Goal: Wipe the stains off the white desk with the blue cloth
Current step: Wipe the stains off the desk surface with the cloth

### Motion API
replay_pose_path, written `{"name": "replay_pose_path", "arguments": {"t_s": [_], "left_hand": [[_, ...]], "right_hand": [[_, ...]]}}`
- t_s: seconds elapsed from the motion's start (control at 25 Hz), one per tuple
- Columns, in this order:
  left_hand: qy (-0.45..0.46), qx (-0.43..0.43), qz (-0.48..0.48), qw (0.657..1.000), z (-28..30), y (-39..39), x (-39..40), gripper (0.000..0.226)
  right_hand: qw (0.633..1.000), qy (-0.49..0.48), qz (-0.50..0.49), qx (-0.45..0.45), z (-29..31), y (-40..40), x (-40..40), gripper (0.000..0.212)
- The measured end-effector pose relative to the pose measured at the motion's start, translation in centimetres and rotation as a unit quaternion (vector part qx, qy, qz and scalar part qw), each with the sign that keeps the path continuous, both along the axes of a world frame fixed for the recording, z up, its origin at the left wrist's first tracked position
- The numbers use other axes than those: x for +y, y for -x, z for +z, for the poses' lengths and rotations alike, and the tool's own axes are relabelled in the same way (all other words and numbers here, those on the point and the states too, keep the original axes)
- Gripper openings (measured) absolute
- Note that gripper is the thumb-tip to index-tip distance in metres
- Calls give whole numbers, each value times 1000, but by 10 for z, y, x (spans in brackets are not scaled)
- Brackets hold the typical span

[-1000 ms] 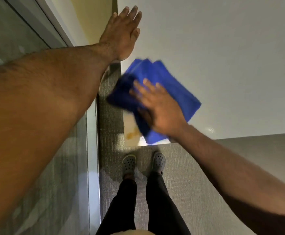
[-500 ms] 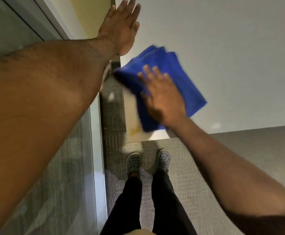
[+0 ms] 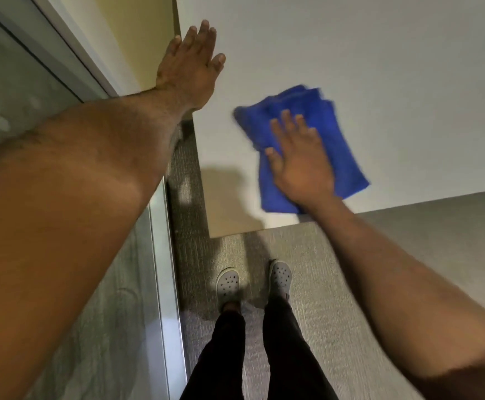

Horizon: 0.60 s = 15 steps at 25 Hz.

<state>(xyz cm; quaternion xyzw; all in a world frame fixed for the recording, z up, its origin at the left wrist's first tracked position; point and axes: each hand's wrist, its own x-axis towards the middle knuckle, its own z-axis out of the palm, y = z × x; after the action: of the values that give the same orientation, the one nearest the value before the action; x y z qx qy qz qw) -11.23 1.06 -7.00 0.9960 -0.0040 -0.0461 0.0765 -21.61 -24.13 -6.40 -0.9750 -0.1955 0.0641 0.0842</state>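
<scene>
Right hand (image 3: 301, 163), fingers splayed flat, presses the folded, plush blue cloth (image 3: 333, 140) onto the smooth white worktop (image 3: 379, 53); left hand (image 3: 190, 70) rests open at the worktop's corner, its grip on nothing.

We see grey textured carpet (image 3: 336, 278) filling the frame from six o'clock out to four o'clock. At nine o'clock runs a frosted glass partition (image 3: 10, 82) in a pale metal frame (image 3: 163, 255), its lower rail meeting the carpet near seven o'clock. A cream wall (image 3: 137, 30) shows at eleven o'clock. Soft light falls from above, throwing a shadow at the centre
</scene>
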Motion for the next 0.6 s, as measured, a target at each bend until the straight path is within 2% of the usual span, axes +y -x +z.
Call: {"name": "replay_pose_path", "arguments": {"t_s": [0.16, 0.32, 0.4, 0.48, 0.6], "left_hand": [[12, 6, 1, 1000, -6, -6, 1, 63], [14, 13, -3, 1000, -5, -5, 4, 62], [44, 17, 7, 999, -3, 2, 0, 62], [61, 18, 30, 998, -6, 10, -7, 61], [18, 38, 55, 998, -16, 26, -17, 61]], "right_hand": [[997, -2, 77, 9, -6, 73, 63, 58], [990, -46, 133, 11, -4, 98, 20, 51], [996, -66, 63, 17, -6, 79, -36, 51], [998, -46, -47, 0, -4, 49, -106, 52], [981, -29, -194, -9, 2, 7, -203, 56]]}}
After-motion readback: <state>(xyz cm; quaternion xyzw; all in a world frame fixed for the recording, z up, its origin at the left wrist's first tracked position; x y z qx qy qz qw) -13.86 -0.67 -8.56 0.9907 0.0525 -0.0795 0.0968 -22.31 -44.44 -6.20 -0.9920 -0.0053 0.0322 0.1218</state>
